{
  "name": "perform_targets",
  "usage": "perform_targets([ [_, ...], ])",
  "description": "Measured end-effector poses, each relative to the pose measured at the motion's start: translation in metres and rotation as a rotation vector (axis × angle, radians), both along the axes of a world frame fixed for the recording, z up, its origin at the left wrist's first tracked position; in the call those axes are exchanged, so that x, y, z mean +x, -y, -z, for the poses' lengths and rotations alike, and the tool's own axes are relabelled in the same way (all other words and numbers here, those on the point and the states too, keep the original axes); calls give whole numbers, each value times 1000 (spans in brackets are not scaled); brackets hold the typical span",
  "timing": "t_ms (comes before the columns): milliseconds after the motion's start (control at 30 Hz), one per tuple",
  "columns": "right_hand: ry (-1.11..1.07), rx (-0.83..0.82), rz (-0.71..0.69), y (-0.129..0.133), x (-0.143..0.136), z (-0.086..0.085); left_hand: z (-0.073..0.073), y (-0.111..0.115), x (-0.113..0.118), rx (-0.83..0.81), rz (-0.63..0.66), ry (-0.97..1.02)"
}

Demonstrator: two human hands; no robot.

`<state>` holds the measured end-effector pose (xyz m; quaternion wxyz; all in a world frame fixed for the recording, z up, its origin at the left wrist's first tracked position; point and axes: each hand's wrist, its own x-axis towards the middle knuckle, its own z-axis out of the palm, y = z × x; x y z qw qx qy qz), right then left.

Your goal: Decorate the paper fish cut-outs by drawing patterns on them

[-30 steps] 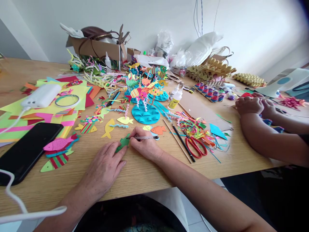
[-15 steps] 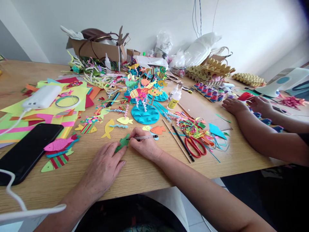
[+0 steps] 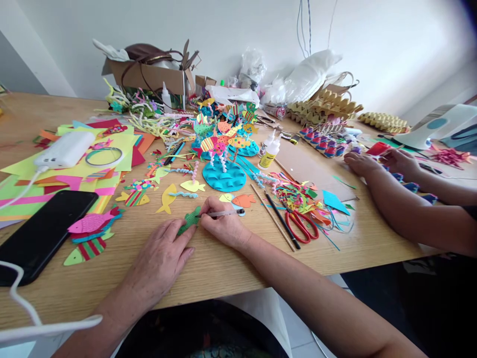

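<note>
A small green paper fish [image 3: 190,220] lies on the table, its lower end covered by fingers. My left hand [image 3: 164,248] presses it down with the fingertips. Pinched in my right hand [image 3: 221,226] is a pen [image 3: 223,213] with a clear barrel and a dark end cap; its tip touches the fish's right edge. Just beyond the hands are a yellow paper fish [image 3: 166,199] and an orange paper fish [image 3: 244,200]. A stack of finished-looking paper fish [image 3: 91,226] in pink, blue and striped green sits to the left.
Right of my hand lie a wooden stick [image 3: 272,217], a black pencil [image 3: 283,221], red-handled scissors [image 3: 301,226] and paper scraps. A blue base [image 3: 224,176] with mounted fish and glue bottles [image 3: 270,154] stand behind. A phone [image 3: 48,233] lies left. A co-worker's hands [image 3: 363,164] work at right.
The pen leans a little differently in my right hand, its tip still at the green fish. My left hand stays put. The co-worker's hands have shifted slightly.
</note>
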<state>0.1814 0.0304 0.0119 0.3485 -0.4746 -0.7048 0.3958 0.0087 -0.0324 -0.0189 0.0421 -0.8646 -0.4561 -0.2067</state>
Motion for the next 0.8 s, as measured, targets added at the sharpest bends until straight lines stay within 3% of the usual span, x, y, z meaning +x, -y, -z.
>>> perform_targets([
  [233,-84,2,54,-2,1,2,0,0,0,-19,-4,8],
  [800,-7,-15,32,-1,0,2,1,-1,-2,-5,9,-29],
])
